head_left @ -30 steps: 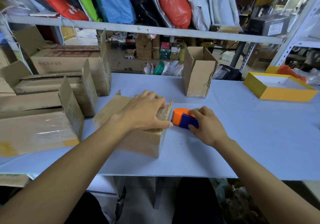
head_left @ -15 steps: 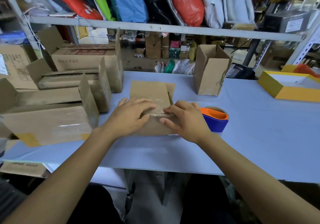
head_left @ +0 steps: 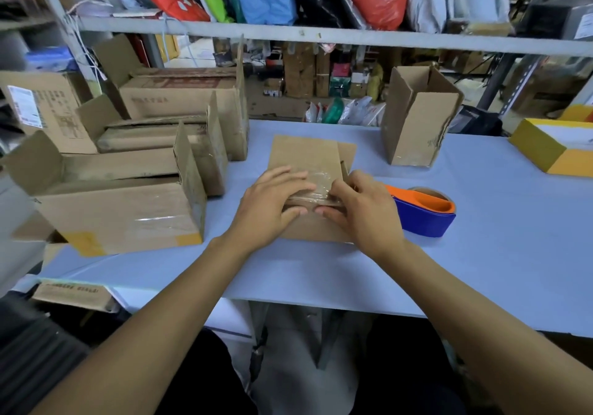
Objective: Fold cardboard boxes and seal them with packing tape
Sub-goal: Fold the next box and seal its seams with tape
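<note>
Both hands, left (head_left: 272, 202) and right (head_left: 359, 212), press flat-fingered on the box (head_left: 308, 161); light, crushable cardboard, best held by its edges.

I press my left hand (head_left: 272, 204) and my right hand (head_left: 359, 212) flat on the small box (head_left: 305, 157), over the shiny tape (head_left: 316, 183). The tape roll (head_left: 423, 210) sits just beside my right hand on the tabletop (head_left: 481, 270).

6 cardboard boxes (head_left: 305, 186) on table, 1 tape dispenser (head_left: 423, 210), 1 yellow tray (head_left: 545, 154), 2 hands (head_left: 272, 209)
</note>
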